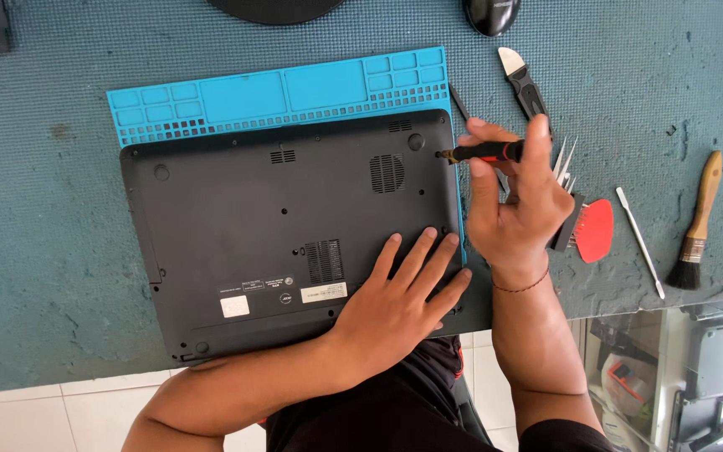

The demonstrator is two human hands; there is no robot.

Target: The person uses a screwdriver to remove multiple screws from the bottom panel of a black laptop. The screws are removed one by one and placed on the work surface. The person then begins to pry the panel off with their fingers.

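A dark grey laptop (286, 234) lies bottom-up on a blue silicone mat (278, 92), which shows along the laptop's far edge and as a thin strip down its right edge. The left hand (399, 305) rests flat, fingers spread, on the near right corner of the laptop. The right hand (516, 201) is closed around a red and black screwdriver (483, 153), whose tip touches a hole at the laptop's far right corner. Near the laptop's near edge sit a small white square label (234, 306) and a white rectangular label (323, 292). The laptop's near edge slightly overhangs the edge of the green-topped desk (43, 251). Left of the laptop the desk has wide open room. Right of the right hand lie tweezers (564, 159), a black scraper (522, 79), a red pick (594, 230), a thin white spudger (639, 243) and a wooden-handled brush (696, 226), near one another.
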